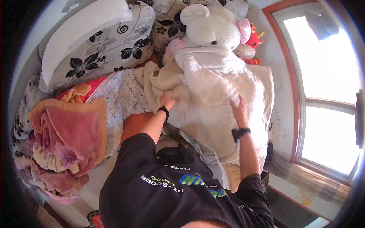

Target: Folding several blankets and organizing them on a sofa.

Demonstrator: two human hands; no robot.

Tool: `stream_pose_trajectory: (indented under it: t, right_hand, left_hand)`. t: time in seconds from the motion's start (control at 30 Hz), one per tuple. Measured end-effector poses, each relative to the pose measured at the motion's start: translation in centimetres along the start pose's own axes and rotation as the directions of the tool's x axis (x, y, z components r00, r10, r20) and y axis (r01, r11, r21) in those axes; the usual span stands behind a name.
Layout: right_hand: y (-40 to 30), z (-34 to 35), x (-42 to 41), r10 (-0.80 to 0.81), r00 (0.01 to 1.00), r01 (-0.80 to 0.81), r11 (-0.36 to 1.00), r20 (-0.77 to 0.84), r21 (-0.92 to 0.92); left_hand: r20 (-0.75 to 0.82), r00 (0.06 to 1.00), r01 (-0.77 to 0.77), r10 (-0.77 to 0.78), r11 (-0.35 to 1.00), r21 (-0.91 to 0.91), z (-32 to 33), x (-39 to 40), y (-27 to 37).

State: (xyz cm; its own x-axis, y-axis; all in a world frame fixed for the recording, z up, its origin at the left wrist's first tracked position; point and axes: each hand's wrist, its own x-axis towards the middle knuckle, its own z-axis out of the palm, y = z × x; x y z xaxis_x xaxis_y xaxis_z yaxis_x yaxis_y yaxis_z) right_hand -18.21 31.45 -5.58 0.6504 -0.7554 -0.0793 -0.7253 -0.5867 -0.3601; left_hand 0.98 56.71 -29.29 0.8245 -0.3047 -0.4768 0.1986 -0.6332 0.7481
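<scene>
A cream plush blanket [205, 111] is spread before me, loosely wrinkled, with a bunched fold [168, 78] along its left side. My left hand [168, 101] lies against the blanket just below that fold, thumb and fingers apart. On the right, my right hand [239, 111] is over the blanket's sunlit middle, its thumb and fingers spread and slightly blurred. Neither hand shows cloth pinched in it. Both wrists wear black bands. The blanket's far end covers the lower part of a large white plush toy [212, 27] with pink inner ears.
A red plush toy [252, 42] sits beside the white one, near the window [328, 85]. Floral cushions [131, 42] and a long white cushion [77, 40] line the back. At left lie a patterned sheet [122, 91] and a folded pink blanket [71, 128] with tan edging.
</scene>
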Motion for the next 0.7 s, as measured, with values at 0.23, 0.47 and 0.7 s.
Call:
stream_pose_trajectory:
  t: [0.23,0.47,0.7]
  right_hand:
    - [-0.9,5.5,2.2,-0.092,0.996,0.082,0.931,-0.011,-0.355]
    - [-0.6,-7.5,-5.2,-0.074,0.858,0.083,0.997,-0.509,-0.004]
    - [6.5,-21.6,-19.8,0.009,0.583,0.05,0.998,-0.813,0.048]
  left_hand:
    - [0.052,0.998,-0.037,0.023,0.961,0.273,-1.0,-2.1,2.7]
    - [-0.078,0.799,-0.592,0.596,0.803,0.076,-5.4,4.7,4.2]
    - [0.189,0.519,-0.852,0.833,0.521,0.044,-3.5,5.9,15.8]
